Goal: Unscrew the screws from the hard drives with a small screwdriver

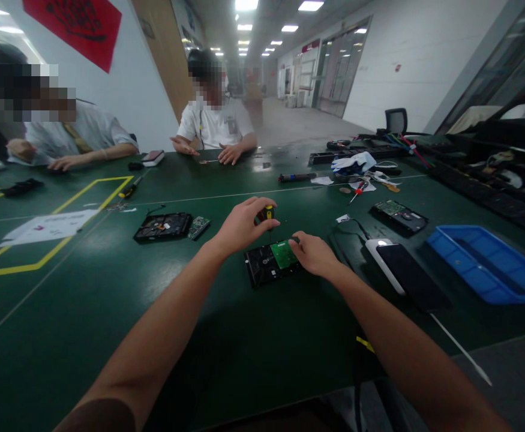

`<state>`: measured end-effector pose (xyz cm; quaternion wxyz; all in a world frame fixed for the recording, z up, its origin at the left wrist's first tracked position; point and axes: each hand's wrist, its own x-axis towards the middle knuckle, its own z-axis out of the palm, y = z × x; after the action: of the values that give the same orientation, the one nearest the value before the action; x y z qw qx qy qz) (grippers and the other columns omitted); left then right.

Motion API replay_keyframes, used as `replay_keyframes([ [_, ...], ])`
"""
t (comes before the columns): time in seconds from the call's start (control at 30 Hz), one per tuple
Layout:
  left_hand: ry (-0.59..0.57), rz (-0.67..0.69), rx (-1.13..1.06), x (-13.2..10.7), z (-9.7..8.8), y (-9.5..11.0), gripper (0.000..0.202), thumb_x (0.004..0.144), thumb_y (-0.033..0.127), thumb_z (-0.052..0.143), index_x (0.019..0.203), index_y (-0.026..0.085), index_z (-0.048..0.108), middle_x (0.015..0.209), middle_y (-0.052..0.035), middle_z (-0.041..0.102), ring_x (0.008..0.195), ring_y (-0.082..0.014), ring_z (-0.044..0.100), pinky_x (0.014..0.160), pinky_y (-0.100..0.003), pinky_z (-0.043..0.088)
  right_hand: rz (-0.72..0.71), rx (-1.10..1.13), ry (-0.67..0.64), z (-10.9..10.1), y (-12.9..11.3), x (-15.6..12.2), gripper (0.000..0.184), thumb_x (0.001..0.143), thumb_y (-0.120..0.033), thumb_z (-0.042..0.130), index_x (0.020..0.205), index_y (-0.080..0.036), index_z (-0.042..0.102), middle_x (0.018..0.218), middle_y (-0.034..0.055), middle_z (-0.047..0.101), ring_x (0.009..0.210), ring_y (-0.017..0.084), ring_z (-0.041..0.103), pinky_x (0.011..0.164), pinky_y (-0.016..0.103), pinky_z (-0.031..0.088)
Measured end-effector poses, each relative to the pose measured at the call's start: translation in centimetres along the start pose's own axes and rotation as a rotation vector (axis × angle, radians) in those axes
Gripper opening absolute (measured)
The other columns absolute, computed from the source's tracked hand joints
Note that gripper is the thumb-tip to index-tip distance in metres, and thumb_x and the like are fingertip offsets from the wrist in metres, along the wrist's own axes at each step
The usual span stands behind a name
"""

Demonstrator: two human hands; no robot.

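In front of me a black hard drive (259,271) lies on the green tabletop, its green circuit board (282,254) facing up. My left hand (245,223) is above the drive, closed around the yellow-and-black handle of a screwdriver (269,212). The screwdriver stands roughly upright, its thin shaft pointing down at the board's far edge. My right hand (315,252) is at the drive's right end, fingers bent over the board and gripping that end. Part of the drive is hidden under that hand.
An opened drive (163,227) and a loose circuit board (199,227) lie left. To the right are another hard drive (399,216), a phone (408,273) beside a white device, and a blue tray (478,258). Tools and cables lie behind. Two people sit across the table (190,336).
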<state>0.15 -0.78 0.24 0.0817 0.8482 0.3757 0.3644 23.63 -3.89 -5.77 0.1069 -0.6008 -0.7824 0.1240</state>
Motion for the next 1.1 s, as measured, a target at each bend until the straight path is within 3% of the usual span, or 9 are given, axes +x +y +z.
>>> replay_keyframes([
  [0.1,-0.012,0.001,0.004,0.0,-0.1,-0.1,0.032,0.093,0.038,0.073,0.121,0.024,0.065,0.107,-0.0051,0.069,0.091,-0.0192,0.066,0.083,-0.033,0.055,0.115,-0.174,0.176,-2.1,-0.2,-1.2,0.047,0.103,-0.044,0.045,0.138,-0.014,0.054,0.127,0.0239,0.064,0.113,0.038,0.063,0.084,0.047,0.052],
  [0.2,-0.023,-0.002,0.002,-0.1,-0.2,-0.2,0.032,0.093,0.039,0.073,0.121,0.024,0.065,0.107,-0.0048,0.068,0.091,-0.0186,0.065,0.082,-0.032,0.054,0.326,-0.298,0.301,-4.4,1.7,-2.2,0.067,0.096,-0.049,0.058,0.151,-0.014,0.043,0.144,0.0329,0.047,0.132,0.052,0.047,0.088,0.063,0.051],
  [0.27,-0.024,-0.004,0.002,-0.1,-0.2,-0.3,0.032,0.094,0.04,0.072,0.121,0.025,0.065,0.108,-0.005,0.069,0.092,-0.0188,0.066,0.083,-0.032,0.054,0.484,-0.285,0.215,-5.3,4.1,-2.5,0.073,0.092,-0.057,0.062,0.15,-0.015,0.046,0.146,0.0339,0.043,0.133,0.057,0.043,0.085,0.071,0.05],
  [0.33,-0.026,0.003,0.001,-0.1,-0.1,-0.4,0.032,0.094,0.04,0.071,0.122,0.025,0.066,0.108,-0.0054,0.069,0.093,-0.0191,0.066,0.083,-0.033,0.055,0.547,-0.271,0.119,-5.7,6.3,-2.5,0.076,0.091,-0.062,0.061,0.147,-0.013,0.049,0.143,0.0356,0.044,0.13,0.058,0.047,0.083,0.071,0.052],
  [0.47,-0.026,0.013,-0.004,-0.1,-0.1,-0.3,0.031,0.094,0.04,0.071,0.121,0.025,0.066,0.109,-0.0055,0.069,0.093,-0.019,0.066,0.083,-0.033,0.055,0.521,-0.268,0.073,-6.2,7.6,-2.7,0.074,0.091,-0.067,0.058,0.141,-0.013,0.054,0.135,0.0343,0.052,0.122,0.053,0.057,0.081,0.068,0.053],
  [0.57,-0.026,-0.002,-0.014,-0.2,-0.2,-0.3,0.032,0.094,0.041,0.072,0.12,0.024,0.066,0.109,-0.0057,0.069,0.091,-0.0187,0.066,0.08,-0.032,0.057,0.491,-0.31,0.162,-6.3,5.3,-2.8,0.065,0.093,-0.061,0.059,0.136,-0.012,0.057,0.131,0.0339,0.055,0.123,0.053,0.055,0.083,0.066,0.052],
  [0.67,-0.021,-0.002,-0.027,-0.2,-0.4,-0.2,0.036,0.094,0.04,0.07,0.126,0.024,0.066,0.113,-0.007,0.069,0.094,-0.0196,0.067,0.078,-0.032,0.058,0.365,-0.353,0.23,-5.4,2.5,-2.5,0.05,0.098,-0.048,0.057,0.13,-0.01,0.059,0.126,0.0308,0.06,0.117,0.046,0.059,0.088,0.058,0.051],
  [0.83,-0.034,0.023,-0.045,-0.2,-0.9,0.1,0.043,0.099,0.029,0.061,0.141,0.023,0.06,0.125,-0.0093,0.069,0.106,-0.0217,0.067,0.08,-0.033,0.06,0.106,-0.282,0.173,-2.9,0.5,-1.2,0.024,0.103,-0.03,0.048,0.111,-0.016,0.065,0.117,0.0209,0.066,0.11,0.034,0.063,0.088,0.044,0.049],
  [1.1,-0.017,0.032,-0.06,-0.1,-0.6,0.2,0.037,0.098,0.034,0.066,0.134,0.023,0.066,0.112,-0.0071,0.07,0.095,-0.0176,0.067,0.078,-0.029,0.06,-0.098,-0.164,0.183,-1.5,0.8,-0.3,0.029,0.109,-0.032,0.041,0.104,-0.019,0.066,0.108,0.0117,0.067,0.097,0.024,0.063,0.077,0.035,0.045],
])
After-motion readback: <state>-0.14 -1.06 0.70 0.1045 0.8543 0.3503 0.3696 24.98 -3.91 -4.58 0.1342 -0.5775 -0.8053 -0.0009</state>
